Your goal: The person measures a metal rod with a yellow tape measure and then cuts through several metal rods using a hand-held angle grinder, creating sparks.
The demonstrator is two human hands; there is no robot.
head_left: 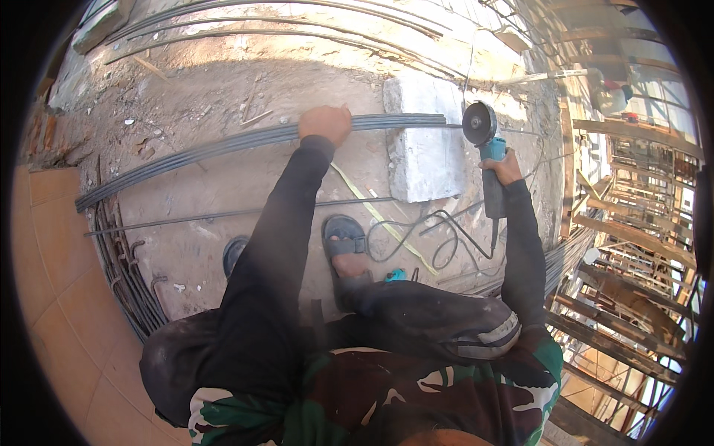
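Note:
My left hand [325,125] is closed round a bundle of steel rebar rods [223,146], which runs from the far left across to a pale concrete block [428,165]. The rod ends rest over the block, and one rod reaches further right than the others. In my right hand [504,168] is a teal and black angle grinder [494,178], held upright. Its dark disc [480,123] stands close to the end of the longest rod; whether they touch I cannot tell. The grinder's black cord [487,241] hangs down and loops over the ground.
A single rod [238,214] and a yellow strip [379,212] lie near my sandalled foot [344,249]. Bent rods [123,267] are piled beside the orange tiles [59,260]. Long rods [297,30] lie along the back. Wooden beams [632,230] stand at the right.

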